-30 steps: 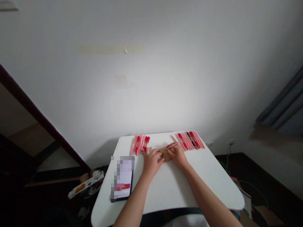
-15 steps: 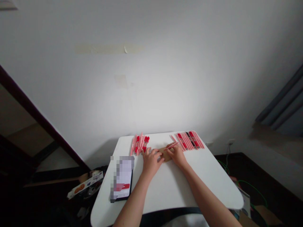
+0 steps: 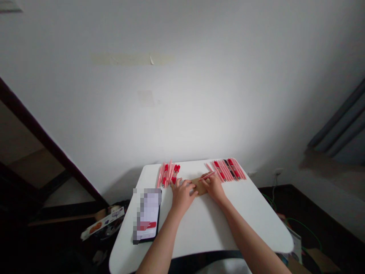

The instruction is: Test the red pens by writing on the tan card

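My right hand is closed around a pink pen, with the pen's tip end over a small brown piece of paper or card. My left hand lies with fingers spread at the left edge of that brown piece, its fingertips resting on it and on the table. Beyond the left hand is a loose pile of pink and red pens. To the right of my right hand, pink, red and black pens lie side by side in a row.
A phone with a blurred screen lies at the left of the white table. The wall rises behind the table's far edge. Boxes and clutter are on the floor at left, with green cables at right.
Both hands stay almost in place. The pen in my right hand has shifted only very slightly; nothing was taken up or let go.
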Demonstrator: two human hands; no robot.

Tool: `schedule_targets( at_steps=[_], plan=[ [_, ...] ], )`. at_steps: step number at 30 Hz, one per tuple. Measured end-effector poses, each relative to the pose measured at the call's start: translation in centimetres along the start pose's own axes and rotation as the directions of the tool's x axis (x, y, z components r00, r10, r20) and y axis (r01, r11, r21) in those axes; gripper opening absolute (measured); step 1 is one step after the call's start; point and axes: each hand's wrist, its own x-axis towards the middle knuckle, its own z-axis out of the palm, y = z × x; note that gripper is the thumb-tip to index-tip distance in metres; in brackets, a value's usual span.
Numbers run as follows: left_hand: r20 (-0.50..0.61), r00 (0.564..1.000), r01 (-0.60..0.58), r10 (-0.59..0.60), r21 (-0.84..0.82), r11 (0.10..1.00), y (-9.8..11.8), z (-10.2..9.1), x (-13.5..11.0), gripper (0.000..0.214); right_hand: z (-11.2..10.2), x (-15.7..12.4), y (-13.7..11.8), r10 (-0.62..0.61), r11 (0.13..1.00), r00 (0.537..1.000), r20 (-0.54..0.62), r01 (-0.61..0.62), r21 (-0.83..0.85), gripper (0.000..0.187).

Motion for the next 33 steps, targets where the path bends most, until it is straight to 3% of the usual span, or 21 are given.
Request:
schedule_targets(
  at_steps=[14, 20, 27, 33],
  plan=[
    [0.013, 1.0, 0.017, -0.016, -0.004, 1.0, 0.1, -0.1, 0.0, 0.021, -0.1, 0.0, -0.5, 0.028, 0.999, 0.999, -0.045, -0.027, 0.031, 0.015],
    [0.012, 1.0, 0.023, -0.023, -0.01, 1.0, 0.2, -0.1, 0.0, 0.022, -1.1, 0.1, -1.0, 0.02, 0.981, 0.996, -0.089, -0.002, 0.196, 0.026],
    [0.004, 1.0, 0.012, -0.012, -0.01, 1.0, 0.0, 0.1, -0.1, 0.022, -1.3, 0.3, -0.4, 0.138, 0.908, 0.984, -0.109, -0.082, 0.411, 0.035],
    [0.0, 1.0, 0.006, -0.006, -0.003, 1.0, 0.0, 0.0, -0.2, 0.022, -1.5, 0.3, -0.2, 0.208, 0.893, 0.968, -0.141, -0.129, 0.431, 0.043]
  ],
)
